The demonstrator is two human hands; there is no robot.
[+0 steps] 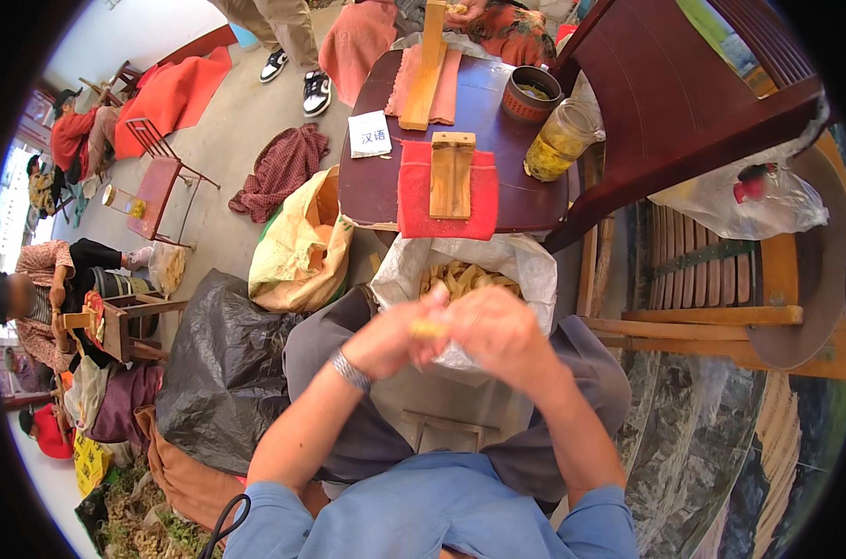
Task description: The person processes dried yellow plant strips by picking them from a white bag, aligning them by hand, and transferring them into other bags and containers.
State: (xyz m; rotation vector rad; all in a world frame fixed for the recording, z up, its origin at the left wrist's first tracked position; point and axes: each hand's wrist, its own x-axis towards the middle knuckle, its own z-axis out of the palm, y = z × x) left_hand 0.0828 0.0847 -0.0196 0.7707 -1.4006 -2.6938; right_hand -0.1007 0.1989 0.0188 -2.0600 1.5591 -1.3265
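Note:
My left hand (398, 339), with a metal watch at the wrist, grips a small yellowish piece (428, 328), blurred by motion. Close beside it is my right hand (496, 332), its fingers curled and blurred; whether it holds anything cannot be told. Both are above a white plastic sack (535, 272) holding pale yellow-brown strips (458, 278). Beyond the sack, a wooden block with a raised end piece (451, 182) lies on a red cloth (484, 209) at the near edge of a dark wooden table (367, 189).
On the table are a longer wooden piece (419, 98), a bowl (531, 98), a jar of yellow liquid (559, 143) and a paper packet (369, 134). A yellow woven sack (297, 258) and black plastic (220, 370) lie left. A wooden chair (674, 119) stands right. Several people are nearby.

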